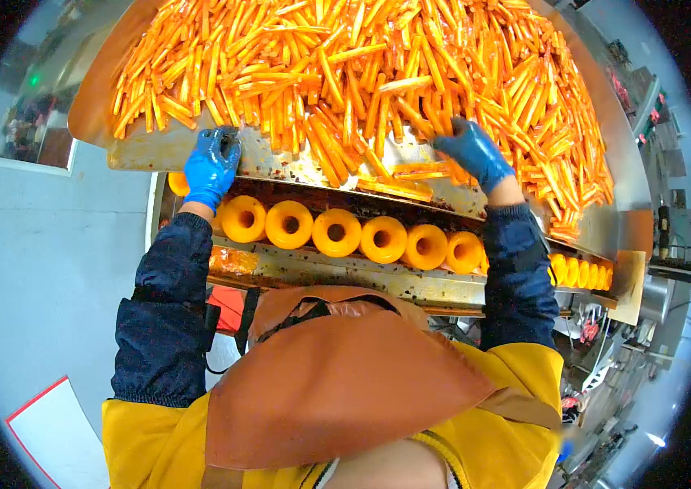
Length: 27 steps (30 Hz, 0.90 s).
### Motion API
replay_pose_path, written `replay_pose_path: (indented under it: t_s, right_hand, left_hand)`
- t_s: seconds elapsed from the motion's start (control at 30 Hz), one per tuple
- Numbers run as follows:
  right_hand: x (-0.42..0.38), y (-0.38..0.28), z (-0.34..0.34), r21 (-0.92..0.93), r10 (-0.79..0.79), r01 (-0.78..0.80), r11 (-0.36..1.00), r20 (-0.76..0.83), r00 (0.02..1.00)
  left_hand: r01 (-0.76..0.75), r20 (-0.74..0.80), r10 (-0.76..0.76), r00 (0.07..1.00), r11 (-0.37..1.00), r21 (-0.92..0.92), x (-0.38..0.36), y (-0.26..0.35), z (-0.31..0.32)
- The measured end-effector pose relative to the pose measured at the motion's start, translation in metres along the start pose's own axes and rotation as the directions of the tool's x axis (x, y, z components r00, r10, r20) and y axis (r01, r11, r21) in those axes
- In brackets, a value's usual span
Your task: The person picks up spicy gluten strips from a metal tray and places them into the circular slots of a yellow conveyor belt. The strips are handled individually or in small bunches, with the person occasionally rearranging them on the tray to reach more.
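Note:
A large heap of orange sticks (345, 57) covers the metal tray (268, 159). My left hand (213, 167), in a blue glove, is over the tray's near left edge, its fingers curled together; whether anything is between them is too small to tell. At the right, my right hand (476, 151), also blue-gloved, reaches into the near side of the heap with its fingers closed on orange sticks. Several sticks lie loose on the tray between the hands. Below the tray edge runs a row of yellow-orange rings (336, 233) with dark centre holes.
A brown apron (345, 383) hangs in front of my body, close to the metal ledge (345, 275) below the rings. More yellow rings (582, 271) continue at the right. A red-edged white panel (60, 432) is at the lower left.

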State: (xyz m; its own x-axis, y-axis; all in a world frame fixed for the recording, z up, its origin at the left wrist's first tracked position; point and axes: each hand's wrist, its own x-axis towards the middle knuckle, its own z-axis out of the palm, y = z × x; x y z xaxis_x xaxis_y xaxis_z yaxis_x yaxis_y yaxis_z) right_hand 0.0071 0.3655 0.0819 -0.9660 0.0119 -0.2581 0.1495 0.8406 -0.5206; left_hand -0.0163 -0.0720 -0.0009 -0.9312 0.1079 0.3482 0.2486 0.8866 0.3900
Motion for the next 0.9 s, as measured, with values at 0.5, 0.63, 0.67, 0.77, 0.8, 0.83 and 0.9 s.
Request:
replay_pose_path:
  t_s: [0.5,0.63,0.67,0.77,0.8,0.83,0.9]
  right_hand:
    - [-0.059,0.007,0.013,0.524,-0.078,0.176,0.833,-0.204,0.976]
    - [-0.12,-0.003,0.05,0.945,-0.076,0.129,0.3,-0.111,0.991]
    - [-0.13,0.0,0.073,0.954,0.012,0.036,0.299,-0.042,0.999]
    - [-0.138,0.031,0.132,0.894,0.076,-0.041,0.447,0.008,0.997]
    - [-0.145,0.037,0.135,0.894,0.166,-0.152,0.422,0.088,0.982]
    - [-0.152,0.041,0.137,0.912,0.246,-0.112,0.395,0.013,0.969]
    - [-0.163,0.054,0.135,0.922,0.388,-0.043,0.385,-0.119,0.914]
  left_hand:
    - [0.001,0.002,-0.002,1.0,0.998,0.067,0.0,0.0,0.0]
    - [-0.002,0.015,0.002,1.0,1.0,0.026,0.0,-0.005,0.004]
    - [-0.008,0.017,0.007,1.0,1.0,0.025,0.001,-0.006,0.005]
    - [-0.016,0.028,0.015,1.0,1.0,0.024,0.001,-0.007,0.004]
    - [-0.024,0.016,0.023,1.0,0.998,0.053,0.001,-0.006,0.004]
    - [-0.031,0.007,0.03,1.0,0.996,0.081,0.001,-0.006,0.005]
    - [-0.049,0.0,0.049,0.999,0.997,0.065,-0.001,-0.012,0.008]
